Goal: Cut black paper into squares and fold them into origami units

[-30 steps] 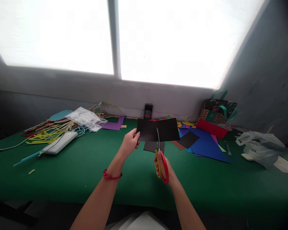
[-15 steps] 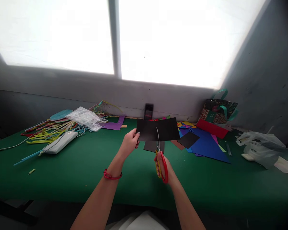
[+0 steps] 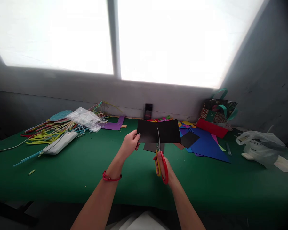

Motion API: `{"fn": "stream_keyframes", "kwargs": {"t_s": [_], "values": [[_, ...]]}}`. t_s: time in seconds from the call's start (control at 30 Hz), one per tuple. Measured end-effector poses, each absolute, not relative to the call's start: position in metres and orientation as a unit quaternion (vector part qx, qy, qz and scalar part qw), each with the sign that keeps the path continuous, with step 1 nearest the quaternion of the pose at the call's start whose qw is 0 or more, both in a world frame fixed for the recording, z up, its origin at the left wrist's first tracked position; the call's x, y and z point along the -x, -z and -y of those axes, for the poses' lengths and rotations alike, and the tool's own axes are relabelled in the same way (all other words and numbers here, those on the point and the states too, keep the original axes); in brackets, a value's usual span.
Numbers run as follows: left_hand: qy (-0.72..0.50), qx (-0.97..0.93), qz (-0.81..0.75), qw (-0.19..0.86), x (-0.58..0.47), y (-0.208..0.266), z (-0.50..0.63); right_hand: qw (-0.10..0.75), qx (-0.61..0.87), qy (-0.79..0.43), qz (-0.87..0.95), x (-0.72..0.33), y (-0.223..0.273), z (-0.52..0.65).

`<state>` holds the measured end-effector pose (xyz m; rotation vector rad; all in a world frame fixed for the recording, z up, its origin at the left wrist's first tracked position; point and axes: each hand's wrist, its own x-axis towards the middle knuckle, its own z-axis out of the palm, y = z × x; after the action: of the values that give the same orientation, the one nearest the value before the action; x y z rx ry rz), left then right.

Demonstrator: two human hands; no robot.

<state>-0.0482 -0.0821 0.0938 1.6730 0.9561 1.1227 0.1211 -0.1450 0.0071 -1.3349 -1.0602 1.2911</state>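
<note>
On the left wrist sits a knotted red cord bracelet (image 3: 112,179), above a smooth green tabletop (image 3: 134,185). The right hand (image 3: 170,168) has its fingers wrapped around the looped handles, one red and one yellow, of a pair of scissors (image 3: 163,163). The left hand (image 3: 131,142) pinches the left edge of a black sheet (image 3: 147,131) between thumb and fingers. This sheet is held up off the table in front of the person: oblong, matte and stiff-looking, its top edge dipping gently near the middle. One slim, pale metal blade shows against its face; the other is hidden. Beyond and below it lies a flat dark grey piece (image 3: 150,147). To the right is a broad blue sheet (image 3: 208,147), near a crumpled, translucent plastic bag (image 3: 259,148); to the left, a rounded white device (image 3: 61,142) rests beside thin yellow strips (image 3: 44,137). Farther back stands a patterned bag (image 3: 212,115) with teal handles
</note>
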Motion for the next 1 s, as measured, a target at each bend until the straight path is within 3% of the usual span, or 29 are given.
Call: {"fn": "stream_keyframes", "kwargs": {"t_s": [1.0], "values": [[-0.455, -0.659, -0.378, 0.465, 0.046, -0.0891, 0.0796, 0.488, 0.587, -0.506, 0.401, -0.1178, -0.0063, 0.1496]]}}
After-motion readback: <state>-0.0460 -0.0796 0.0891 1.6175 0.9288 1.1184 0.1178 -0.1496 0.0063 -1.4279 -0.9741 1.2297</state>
